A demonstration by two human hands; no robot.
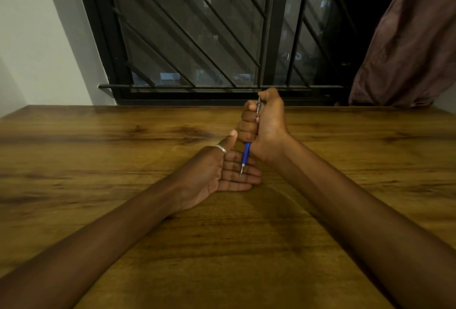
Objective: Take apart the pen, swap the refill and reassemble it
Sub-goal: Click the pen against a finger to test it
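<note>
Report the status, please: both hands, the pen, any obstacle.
Right hand grips blue-grip pen in a fist, tip down. Left hand open, palm up, under the tip. Pen not yet apart. No obstacle seen.

Wooden table (pixel 98 151), barred window (pixel 197 32), brown curtain (pixel 407 49), white wall (pixel 32 37)

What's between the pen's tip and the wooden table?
The open left hand, resting on the table, lies under the pen gripped by the right hand, as the head view shows.
</note>
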